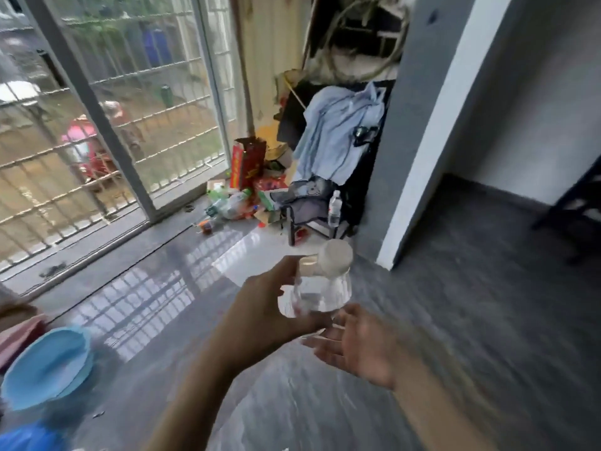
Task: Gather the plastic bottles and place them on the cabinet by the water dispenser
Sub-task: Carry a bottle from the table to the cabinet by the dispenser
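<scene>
My left hand (270,307) grips a clear plastic bottle (322,284) with a white cap, held out in front of me at the centre of the view and blurred by motion. My right hand (357,346) is just below and right of the bottle, palm up, fingers spread, holding nothing. Farther off, a clear water bottle (335,208) with a white label stands upright beside a folding chair. A heap of plastic bottles (227,205) and wrappers lies on the floor by the sliding window. No cabinet or water dispenser is in view.
A folding chair (312,203) draped with a light blue shirt (341,131) stands against a grey pillar (403,131). Red cartons (247,161) lean near the window. A blue plastic basin (48,366) sits at the lower left. Glossy grey floor tiles (455,288) stretch right toward a doorway.
</scene>
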